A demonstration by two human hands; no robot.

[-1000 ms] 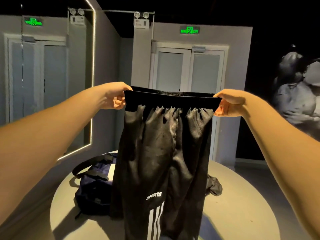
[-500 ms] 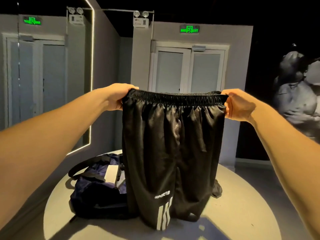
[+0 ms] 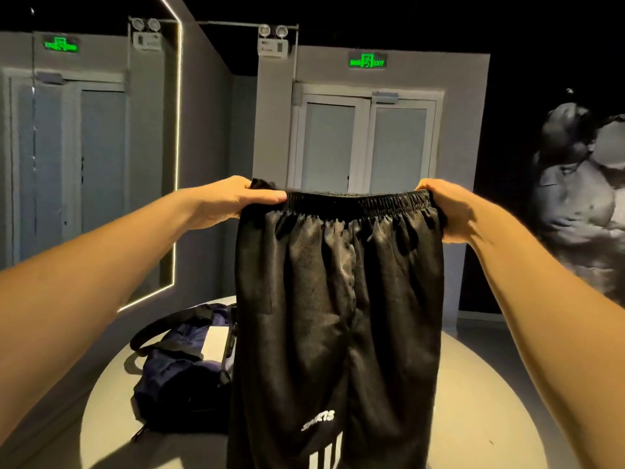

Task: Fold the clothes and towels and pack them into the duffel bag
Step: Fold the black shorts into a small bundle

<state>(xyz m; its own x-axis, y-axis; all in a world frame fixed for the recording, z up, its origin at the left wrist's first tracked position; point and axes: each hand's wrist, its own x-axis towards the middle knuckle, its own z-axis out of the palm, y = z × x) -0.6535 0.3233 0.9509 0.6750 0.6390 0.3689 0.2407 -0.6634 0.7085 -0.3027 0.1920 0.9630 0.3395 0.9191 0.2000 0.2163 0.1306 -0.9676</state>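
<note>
Black sports shorts (image 3: 338,299) with white lettering and stripes hang in the air in front of me, stretched flat by the elastic waistband. My left hand (image 3: 236,201) grips the waistband's left end and my right hand (image 3: 449,211) grips its right end. Behind and left of the shorts, a dark navy duffel bag (image 3: 179,377) with a white panel and a black strap lies on the round table (image 3: 473,418). The shorts' lower hems run out of the bottom of the view and hide part of the bag.
A lit mirror (image 3: 84,170) covers the left wall. Double doors (image 3: 365,143) under a green exit sign stand behind the table. A dark wall with a grey picture (image 3: 581,198) is on the right.
The shorts have dropped lower, so their hems now leave the bottom of the view. The waistband went from folded over to stretched flat. Both hands kept their hold.
</note>
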